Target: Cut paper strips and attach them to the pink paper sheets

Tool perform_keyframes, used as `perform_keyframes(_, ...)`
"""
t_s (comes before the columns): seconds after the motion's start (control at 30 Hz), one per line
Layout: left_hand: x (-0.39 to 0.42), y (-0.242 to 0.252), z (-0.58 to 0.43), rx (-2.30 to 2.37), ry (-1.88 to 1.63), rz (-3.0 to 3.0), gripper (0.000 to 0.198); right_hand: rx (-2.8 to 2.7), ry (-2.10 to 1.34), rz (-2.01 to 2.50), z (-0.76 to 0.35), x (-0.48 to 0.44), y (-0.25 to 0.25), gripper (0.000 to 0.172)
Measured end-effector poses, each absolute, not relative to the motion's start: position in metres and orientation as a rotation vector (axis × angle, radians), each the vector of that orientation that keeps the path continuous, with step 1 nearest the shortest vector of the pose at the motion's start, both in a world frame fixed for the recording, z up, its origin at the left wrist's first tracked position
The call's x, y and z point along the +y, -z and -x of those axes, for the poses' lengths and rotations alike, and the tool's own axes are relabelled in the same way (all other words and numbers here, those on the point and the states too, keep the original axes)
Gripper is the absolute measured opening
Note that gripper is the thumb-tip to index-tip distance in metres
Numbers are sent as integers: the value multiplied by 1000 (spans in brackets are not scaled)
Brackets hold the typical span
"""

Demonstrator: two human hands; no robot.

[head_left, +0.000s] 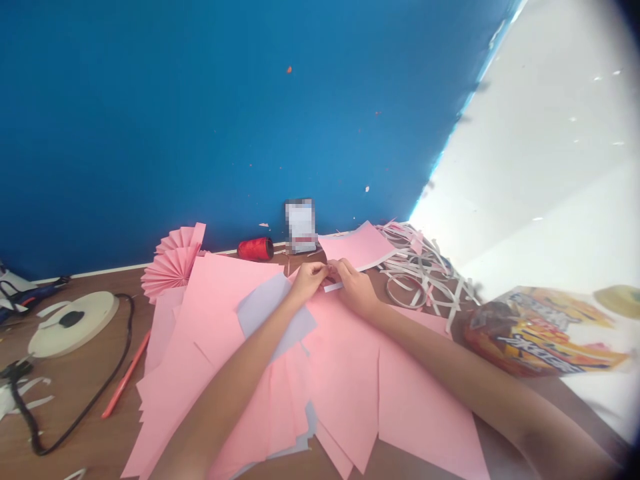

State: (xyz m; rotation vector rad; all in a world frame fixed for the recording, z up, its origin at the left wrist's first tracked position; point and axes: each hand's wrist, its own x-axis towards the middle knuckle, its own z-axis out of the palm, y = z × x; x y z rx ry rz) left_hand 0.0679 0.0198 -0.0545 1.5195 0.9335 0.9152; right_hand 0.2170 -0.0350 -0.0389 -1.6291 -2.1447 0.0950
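My left hand (309, 280) and my right hand (356, 287) meet over the pink sheets, their fingertips pinched together. A narrow pale paper strip (333, 287) pokes out below the fingers, between the two hands. Most of what the fingertips grip is hidden. Under both forearms spreads an overlapping pile of pink paper sheets (345, 360). One greyish-lilac piece of paper (260, 303) lies on the pile, partly beneath my left forearm. Just beyond my fingers rests a pink sheet with a pale edge (360, 243).
A pleated pink paper fan (173, 263) and red thread spool (255, 249) stand near the blue wall (200, 120). Left are a pale disc (75, 323), black cable (131, 327) and red pen (127, 373). Right are tangled paper strips (430, 267) and a printed plastic packet (545, 330).
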Motion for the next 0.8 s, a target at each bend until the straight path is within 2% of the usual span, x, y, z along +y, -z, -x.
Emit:
perform_keyframes(0.2,22,59,-68,922,-918,-1529,36,-2201,-92,1632,-217,-35,40,50)
perform_keyframes(0.43,21,57,-68,940,-912,-1499,42,-2138,-82,1656,-217,-35,40,47)
perform_keyframes(0.63,19,54,-70,949,-929,-1521,38,-2171,-85,1636,-218,-34,41,52)
perform_keyframes(0.8,19,54,-70,927,-934,-1524,39,-2151,-61,1654,-218,-34,42,47)
